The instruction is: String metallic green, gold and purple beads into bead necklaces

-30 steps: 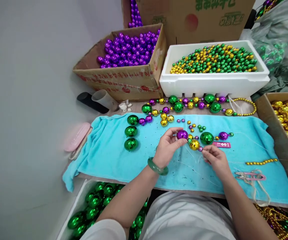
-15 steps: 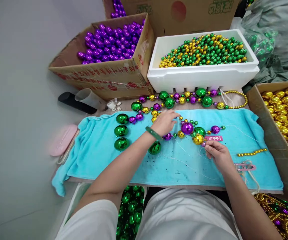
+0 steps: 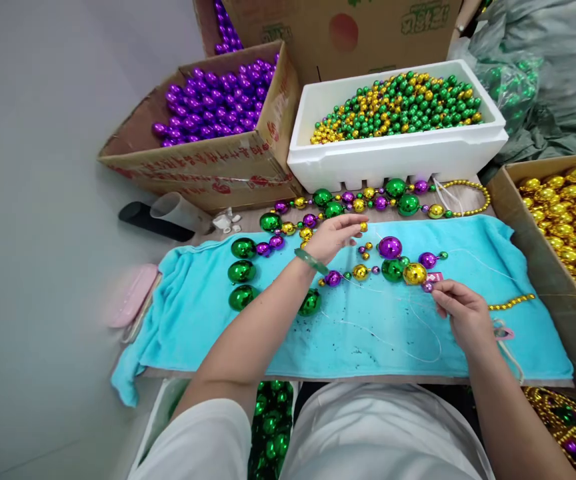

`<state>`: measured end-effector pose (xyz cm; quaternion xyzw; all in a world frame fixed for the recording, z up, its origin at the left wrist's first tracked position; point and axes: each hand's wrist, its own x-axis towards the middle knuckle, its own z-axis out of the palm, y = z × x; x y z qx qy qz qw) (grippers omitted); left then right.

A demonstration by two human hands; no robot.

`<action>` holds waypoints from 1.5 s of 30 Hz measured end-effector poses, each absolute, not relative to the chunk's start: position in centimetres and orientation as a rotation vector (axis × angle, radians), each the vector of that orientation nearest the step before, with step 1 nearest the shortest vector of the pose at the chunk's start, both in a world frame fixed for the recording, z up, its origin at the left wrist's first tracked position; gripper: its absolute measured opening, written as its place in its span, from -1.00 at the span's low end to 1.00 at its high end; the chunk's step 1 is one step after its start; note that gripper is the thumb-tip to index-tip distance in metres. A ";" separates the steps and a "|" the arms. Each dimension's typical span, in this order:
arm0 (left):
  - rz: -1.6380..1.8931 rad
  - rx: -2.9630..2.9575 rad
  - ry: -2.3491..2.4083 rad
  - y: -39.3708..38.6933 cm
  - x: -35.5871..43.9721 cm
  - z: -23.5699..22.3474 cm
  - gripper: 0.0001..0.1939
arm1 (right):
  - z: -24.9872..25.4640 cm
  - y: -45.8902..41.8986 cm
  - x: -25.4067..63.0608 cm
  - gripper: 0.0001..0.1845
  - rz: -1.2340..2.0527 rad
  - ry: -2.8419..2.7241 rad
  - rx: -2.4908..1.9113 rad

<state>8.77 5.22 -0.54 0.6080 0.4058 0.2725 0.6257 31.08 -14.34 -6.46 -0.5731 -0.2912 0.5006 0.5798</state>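
My left hand [image 3: 341, 237], with a green bangle [image 3: 311, 261] at the wrist, pinches a small gold bead [image 3: 363, 227] above the turquoise towel [image 3: 278, 340]. My right hand [image 3: 463, 310] is closed at the end of a bead string, its fingertips against a small purple bead [image 3: 428, 287]. Beside that bead are a large gold bead [image 3: 415, 273], a large green bead [image 3: 393, 270] and a large purple bead [image 3: 390, 247]. Several small loose beads [image 3: 366, 252] lie between the hands. Thin clear thread [image 3: 393, 347] loops across the towel.
A finished-looking bead strand [image 3: 335, 210] runs along the towel's back edge. Behind stand a cardboard box [image 3: 183, 160] of purple beads and a white foam box [image 3: 398, 157] of mixed beads. A carton [image 3: 523, 227] of gold beads is at right; a pink case [image 3: 133, 295] lies left.
My left hand has lifted a small gold bead off the towel. My right hand has shifted right, drawing the purple, green and gold beads with it. The view has tilted slightly.
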 end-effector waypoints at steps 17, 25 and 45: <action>0.805 0.671 0.710 -0.4 5.0 2.6 -0.81 | -4.8 -14.0 28.2 -0.82 1.191 -0.813 -1.410; 0.902 0.926 0.788 -1.8 4.5 3.0 -0.76 | -4.0 -14.0 27.5 -0.82 1.167 -0.865 -1.425; 1.132 1.383 1.074 -5.4 4.8 3.4 -0.91 | -3.5 -13.1 25.6 -0.78 0.860 -1.157 -1.558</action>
